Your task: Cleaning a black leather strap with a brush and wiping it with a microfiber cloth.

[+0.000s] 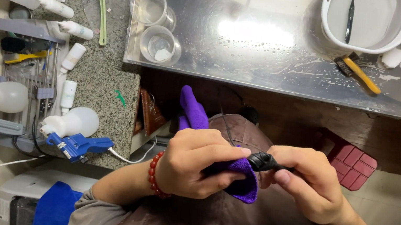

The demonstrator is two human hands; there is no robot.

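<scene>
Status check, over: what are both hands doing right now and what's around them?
Left hand gripping purple cloth. Right hand holding small black part against it. Both over lap, apart from wet metal counter. Nothing between them.

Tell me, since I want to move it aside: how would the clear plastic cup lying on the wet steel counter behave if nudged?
The clear plastic cup lies on its side, so it would probably roll. It looks thin and empty, so likely light. The steel counter shows water drops, so the cup may also slide and feel slippery.
</scene>
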